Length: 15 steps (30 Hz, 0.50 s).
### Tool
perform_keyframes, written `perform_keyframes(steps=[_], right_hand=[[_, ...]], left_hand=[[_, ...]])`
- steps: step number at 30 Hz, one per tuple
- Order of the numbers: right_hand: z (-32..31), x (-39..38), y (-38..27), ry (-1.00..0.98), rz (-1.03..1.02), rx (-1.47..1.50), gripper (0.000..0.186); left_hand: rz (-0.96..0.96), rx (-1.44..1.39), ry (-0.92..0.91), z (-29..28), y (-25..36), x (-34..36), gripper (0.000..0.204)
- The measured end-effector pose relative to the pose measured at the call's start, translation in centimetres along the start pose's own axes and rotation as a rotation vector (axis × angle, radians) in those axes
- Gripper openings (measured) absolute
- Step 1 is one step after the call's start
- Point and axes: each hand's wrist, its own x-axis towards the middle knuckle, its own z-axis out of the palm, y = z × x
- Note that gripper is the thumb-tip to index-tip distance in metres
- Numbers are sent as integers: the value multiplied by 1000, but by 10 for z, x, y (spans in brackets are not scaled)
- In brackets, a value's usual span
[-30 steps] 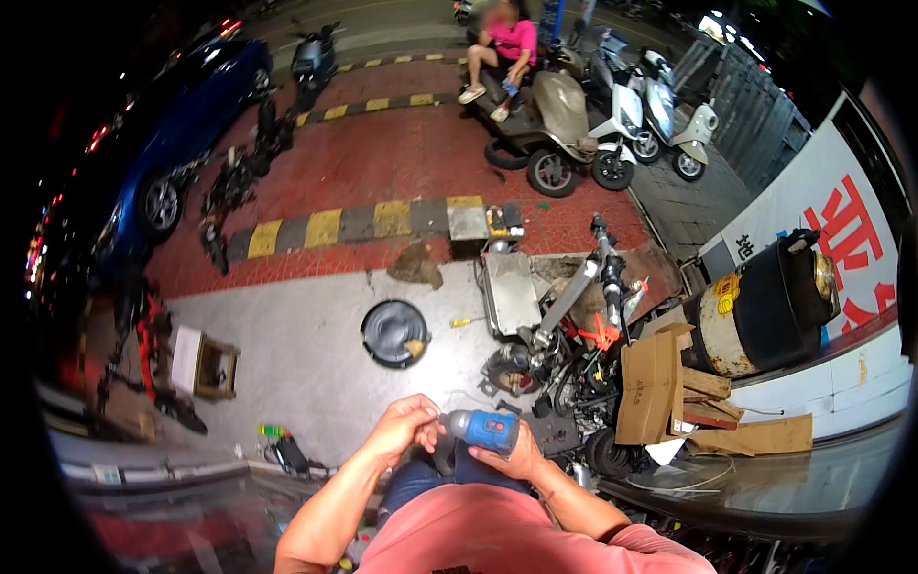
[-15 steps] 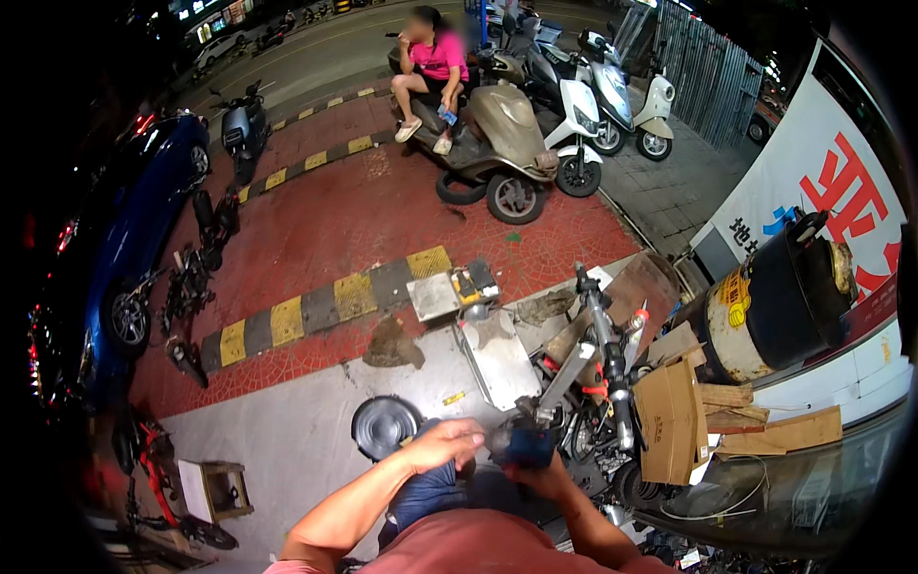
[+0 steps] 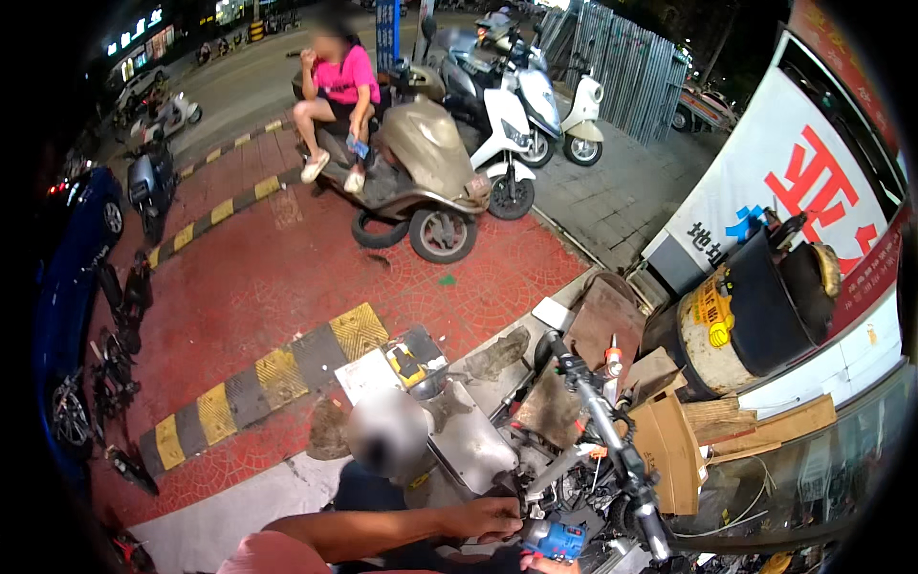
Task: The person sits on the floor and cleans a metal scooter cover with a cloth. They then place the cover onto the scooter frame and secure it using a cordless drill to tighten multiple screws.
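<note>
A blue cordless drill (image 3: 555, 540) is in my right hand (image 3: 549, 564), at the lower edge of the view; only part of that hand shows. My left hand (image 3: 483, 518) reaches across from the left, just ahead of the drill's front end. Its fingers are bent together, and whatever they hold, if anything, is too small to make out. Beyond the hands lies a pale metal plate (image 3: 470, 435). Close by on the right, a bare handlebar (image 3: 604, 421) rises from a jumble of dark vehicle parts (image 3: 581, 493).
An open box with black and yellow contents (image 3: 417, 360) sits past the plate. On the right are a cardboard box (image 3: 666, 450), wood strips (image 3: 779, 428) and a large drum (image 3: 741, 325). A person (image 3: 337, 91) sits on a parked scooter (image 3: 421, 158). A striped kerb (image 3: 277, 375) crosses the red paving.
The view has swung right, so the surroundings sit further left. My left hand has come down from above my lap to the drill's front end. The drill remains in my right hand.
</note>
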Motion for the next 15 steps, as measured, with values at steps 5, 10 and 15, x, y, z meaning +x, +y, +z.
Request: perform_keyframes(steps=[5,10,15], right_hand=[[33,105,140,118,321,-32,24],[70,194,262,196,371,180,28],[61,233,430,117,-15,-134,42]], left_hand=[[-198,-78,-34,-129,-83,9,28],[-110,173,112,-240,-180,11,17],[2,501,128,-298,-245,19,18]])
